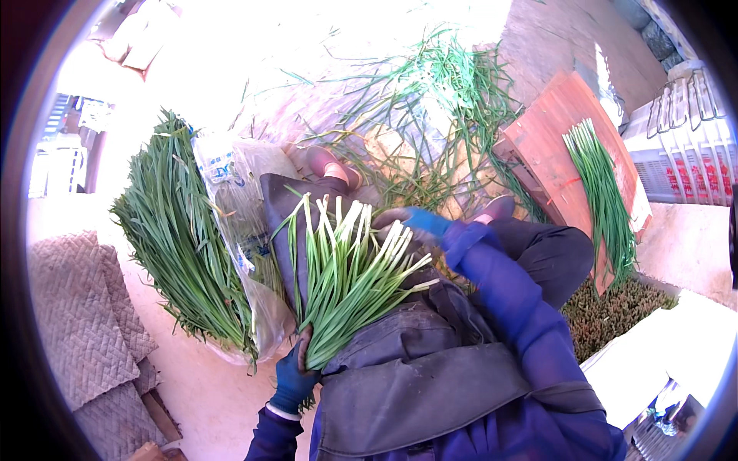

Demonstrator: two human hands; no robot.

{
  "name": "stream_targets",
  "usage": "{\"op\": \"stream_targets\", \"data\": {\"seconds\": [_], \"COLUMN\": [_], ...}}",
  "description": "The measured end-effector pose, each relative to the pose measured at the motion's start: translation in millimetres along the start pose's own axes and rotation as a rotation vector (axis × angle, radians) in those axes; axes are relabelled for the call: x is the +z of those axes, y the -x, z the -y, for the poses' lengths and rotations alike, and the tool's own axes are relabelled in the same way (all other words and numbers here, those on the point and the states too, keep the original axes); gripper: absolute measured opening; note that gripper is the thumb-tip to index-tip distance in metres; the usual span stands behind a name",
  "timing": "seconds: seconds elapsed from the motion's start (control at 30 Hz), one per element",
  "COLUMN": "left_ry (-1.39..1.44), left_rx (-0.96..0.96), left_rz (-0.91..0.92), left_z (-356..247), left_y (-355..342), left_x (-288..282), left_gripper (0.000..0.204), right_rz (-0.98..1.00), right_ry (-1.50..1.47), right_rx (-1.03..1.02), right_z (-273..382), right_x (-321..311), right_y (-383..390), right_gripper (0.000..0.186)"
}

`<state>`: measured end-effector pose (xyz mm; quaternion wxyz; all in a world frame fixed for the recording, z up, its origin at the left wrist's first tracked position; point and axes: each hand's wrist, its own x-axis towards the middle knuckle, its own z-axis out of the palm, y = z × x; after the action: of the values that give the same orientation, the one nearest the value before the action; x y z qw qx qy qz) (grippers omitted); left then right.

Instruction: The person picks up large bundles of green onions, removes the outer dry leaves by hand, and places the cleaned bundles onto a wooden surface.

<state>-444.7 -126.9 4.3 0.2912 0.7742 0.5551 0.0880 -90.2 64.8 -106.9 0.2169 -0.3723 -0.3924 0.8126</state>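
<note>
A loose bunch of garlic chives [350, 284] lies across my lap on a dark apron [400, 384], its pale stem ends fanned out and pointing away from me. My left hand [296, 376], in a blue glove, is closed around the leafy lower end of the bunch. My right hand [411, 221], also gloved, is beside the pale tips at the far side. Its fingers are blurred and partly hidden by the stems, so their grip does not show.
Left of my leg, a big heap of chives [181, 238] leans in a clear plastic bag [238, 200]. Loose green leaves [453, 84] litter the floor ahead. On the right, a tidy bundle [600, 200] rests on a tilted wooden board [550, 146], near white crates [676, 146]. Quilted mats [77, 307] lie far left.
</note>
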Motion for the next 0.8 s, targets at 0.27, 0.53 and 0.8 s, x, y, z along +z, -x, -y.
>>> {"op": "stream_targets", "data": {"seconds": [0.27,0.53,0.8], "left_ry": [-0.166,-0.297,-0.533], "left_rx": [0.039,0.090,-0.117], "left_rz": [0.014,0.251,0.376], "left_z": [-36.3,-99.5,-185.1], "left_y": [-21.1,-101.3,-206.0], "left_x": [-35.6,-117.0,-168.0], "left_gripper": [0.077,0.083,0.083], "right_rz": [-0.471,-0.840,-0.179], "right_ry": [-0.198,0.756,0.631], "right_rx": [-0.366,0.142,-0.352], "right_z": [-1.3,9.2,-11.6], "right_x": [-33.0,-155.9,-25.7], "right_y": [-19.2,42.5,106.8], "right_gripper": [0.015,0.046,0.044]}}
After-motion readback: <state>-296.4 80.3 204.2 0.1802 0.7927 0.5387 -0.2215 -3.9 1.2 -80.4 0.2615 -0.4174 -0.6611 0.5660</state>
